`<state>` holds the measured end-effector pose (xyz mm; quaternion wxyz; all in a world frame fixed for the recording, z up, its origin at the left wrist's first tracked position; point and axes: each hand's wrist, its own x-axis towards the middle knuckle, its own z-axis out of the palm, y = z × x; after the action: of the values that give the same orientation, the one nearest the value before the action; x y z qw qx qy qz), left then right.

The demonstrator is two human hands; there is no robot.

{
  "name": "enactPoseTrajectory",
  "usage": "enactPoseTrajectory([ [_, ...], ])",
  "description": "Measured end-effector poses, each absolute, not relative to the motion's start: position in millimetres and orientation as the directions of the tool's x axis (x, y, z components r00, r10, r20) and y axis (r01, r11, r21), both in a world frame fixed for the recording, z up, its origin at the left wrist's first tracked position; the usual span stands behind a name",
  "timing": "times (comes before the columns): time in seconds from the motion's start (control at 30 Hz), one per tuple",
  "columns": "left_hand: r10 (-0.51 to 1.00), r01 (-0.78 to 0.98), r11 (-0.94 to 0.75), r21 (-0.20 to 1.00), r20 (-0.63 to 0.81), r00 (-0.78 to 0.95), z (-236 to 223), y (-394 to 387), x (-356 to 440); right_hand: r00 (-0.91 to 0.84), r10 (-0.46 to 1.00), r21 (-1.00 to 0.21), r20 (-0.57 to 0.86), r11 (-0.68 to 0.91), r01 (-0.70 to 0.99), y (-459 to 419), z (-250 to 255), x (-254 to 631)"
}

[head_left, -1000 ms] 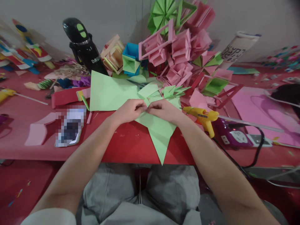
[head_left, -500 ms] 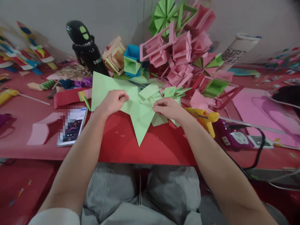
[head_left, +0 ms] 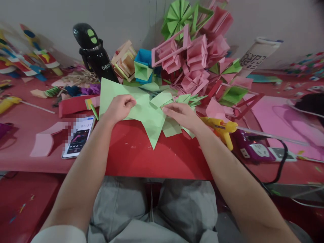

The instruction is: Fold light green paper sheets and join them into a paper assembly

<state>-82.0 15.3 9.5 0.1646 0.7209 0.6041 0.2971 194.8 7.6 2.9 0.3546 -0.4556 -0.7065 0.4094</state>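
Pale-green pointed paper sheet [head_left: 143, 107] flat, seemingly unfolded; spiky green folded-paper piece [head_left: 197, 99] apparently done; our left hand [head_left: 120, 106], right hand [head_left: 180, 113] curled, grips unclear

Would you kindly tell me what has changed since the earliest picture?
The left hand has moved left, away from the right hand; their fingertips were close together. The pointed green paper has shifted left, its tip now farther in from the near edge of the red table. The black bottle and yellow glue gun stayed put.
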Motion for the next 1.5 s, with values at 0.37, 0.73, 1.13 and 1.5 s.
enactPoseTrajectory([
  [0.37,0.911,0.726,-0.409,0.552,0.292,0.291,4.8,9.3,-65.3,-0.361,0.913,-0.842,0.189,0.340,0.419,3.5,-4.0,185.1],
  [0.73,0.879,0.577,-0.475,0.664,0.323,0.351,2.0,-3.9,-24.4,-0.389,0.838,-0.713,0.382,0.535,0.453,-4.5,-5.7,175.4],
  [1.13,0.940,0.740,-0.323,0.590,0.290,0.179,-2.1,15.7,-61.7,-0.325,0.827,-0.680,0.459,0.563,0.470,-5.4,-1.1,183.0],
  [1.5,0.960,0.812,-0.204,0.547,0.274,0.057,-6.5,23.9,-84.4,-0.254,0.821,-0.694,0.512,0.569,0.440,-5.2,4.6,189.8],
])
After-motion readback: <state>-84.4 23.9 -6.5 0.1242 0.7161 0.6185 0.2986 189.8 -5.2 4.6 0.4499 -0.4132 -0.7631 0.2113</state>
